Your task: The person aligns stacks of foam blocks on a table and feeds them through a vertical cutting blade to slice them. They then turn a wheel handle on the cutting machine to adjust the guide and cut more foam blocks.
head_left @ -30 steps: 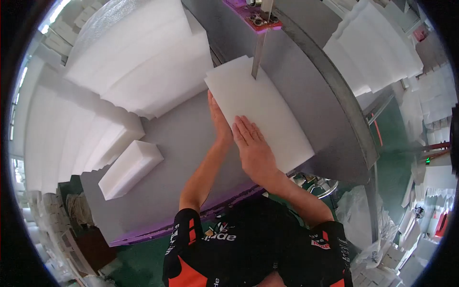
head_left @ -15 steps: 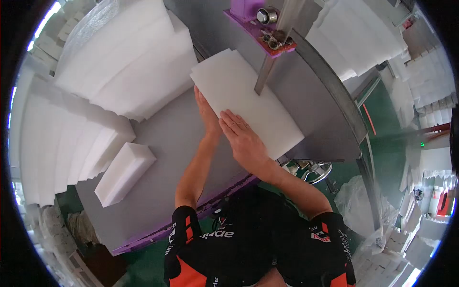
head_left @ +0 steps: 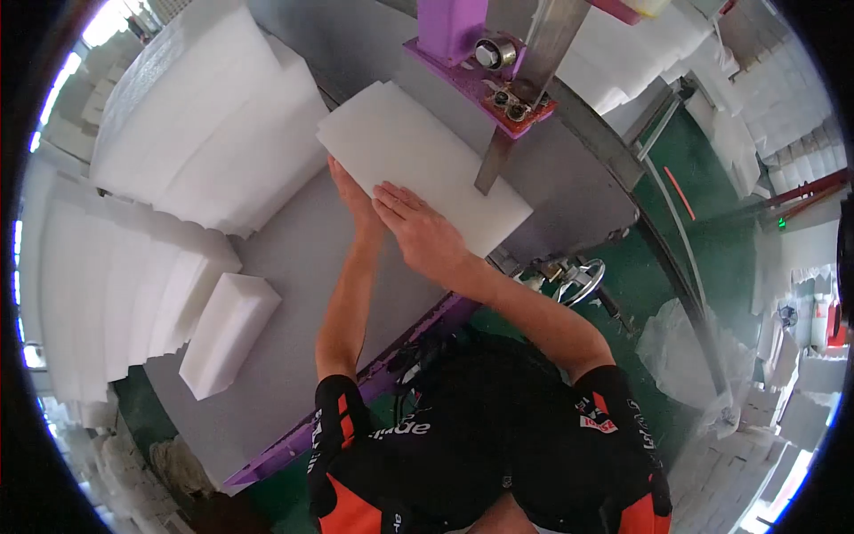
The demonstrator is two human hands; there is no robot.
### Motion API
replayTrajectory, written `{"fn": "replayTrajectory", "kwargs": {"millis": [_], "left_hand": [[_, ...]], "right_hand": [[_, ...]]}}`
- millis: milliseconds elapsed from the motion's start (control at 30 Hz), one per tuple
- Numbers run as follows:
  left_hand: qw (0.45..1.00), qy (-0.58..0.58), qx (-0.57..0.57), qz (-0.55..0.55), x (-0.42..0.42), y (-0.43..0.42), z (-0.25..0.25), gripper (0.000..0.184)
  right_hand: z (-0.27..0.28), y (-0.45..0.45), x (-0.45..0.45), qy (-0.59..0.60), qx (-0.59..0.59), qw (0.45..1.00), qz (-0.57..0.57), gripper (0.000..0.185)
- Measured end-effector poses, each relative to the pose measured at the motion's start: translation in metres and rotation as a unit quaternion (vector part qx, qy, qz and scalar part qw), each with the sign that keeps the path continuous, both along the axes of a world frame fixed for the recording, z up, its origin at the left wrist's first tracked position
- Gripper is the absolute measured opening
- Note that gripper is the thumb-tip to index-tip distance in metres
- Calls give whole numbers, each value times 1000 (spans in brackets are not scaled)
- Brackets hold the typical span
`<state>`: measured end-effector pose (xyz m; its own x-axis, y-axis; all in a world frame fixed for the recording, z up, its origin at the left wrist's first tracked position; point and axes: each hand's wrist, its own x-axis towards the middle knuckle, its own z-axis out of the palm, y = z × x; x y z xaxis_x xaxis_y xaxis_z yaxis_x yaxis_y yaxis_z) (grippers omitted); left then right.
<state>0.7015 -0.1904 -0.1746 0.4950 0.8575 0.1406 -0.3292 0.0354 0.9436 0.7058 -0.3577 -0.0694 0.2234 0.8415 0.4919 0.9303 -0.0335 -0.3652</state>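
A thick white foam block point(head_left: 400, 142) lies on the grey table, at the upright band saw blade point(head_left: 491, 165), which meets it near its right end. My left hand point(head_left: 358, 203) rests against the block's near left side with its fingers stretched out; part of the palm is behind the right wrist side. On top of the block, near its front edge, my right hand point(head_left: 422, 230) lies flat with its fingers extended. Neither hand is wrapped around the block.
A smaller foam block point(head_left: 229, 334) sits on the grey table point(head_left: 298, 258) at left. Tall stacks of white foam point(head_left: 213, 125) stand behind it. The purple blade guide point(head_left: 471, 76) hangs above the block. A metal handwheel point(head_left: 583, 283) is below the table edge.
The foam block and both hands have shifted left relative to the blade, which now stands closer to the block's right end. The camera view has also turned slightly.
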Motion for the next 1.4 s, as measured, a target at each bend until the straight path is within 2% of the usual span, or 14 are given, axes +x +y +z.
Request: {"fn": "replayTrajectory", "kwargs": {"millis": [200, 367, 567, 700, 733, 867, 1200, 1400], "left_hand": [[984, 45, 171, 29, 1, 4, -19, 50], [983, -6, 181, 20, -6, -9, 2, 53], [986, -7, 161, -34, -8, -6, 2, 54], [949, 63, 304, 54, -10, -17, 7, 53], [949, 64, 304, 52, -10, -17, 7, 53], [991, -45, 116, -40, -12, -11, 7, 52], [982, 28, 189, 0, -7, -3, -6, 51], [993, -49, 105, -14, -15, -27, 29, 53]], "right_hand": [[-4, 0, -1, 5, 18, 1000, -2, 46], [-3, -2, 0, 1, 0, 1000, -1, 45], [-5, -2, -2, 4, 0, 1000, -10, 45], [-7, -1, -1, 26, 7, 1000, -5, 45], [-7, -1, -1, 27, 7, 1000, -6, 45], [-6, -1, -3, 39, 3, 999, -7, 44], [-4, -4, -1, 21, 13, 1000, 4, 43], [4, -5, -2, 38, 1, 999, 20, 44]]}}
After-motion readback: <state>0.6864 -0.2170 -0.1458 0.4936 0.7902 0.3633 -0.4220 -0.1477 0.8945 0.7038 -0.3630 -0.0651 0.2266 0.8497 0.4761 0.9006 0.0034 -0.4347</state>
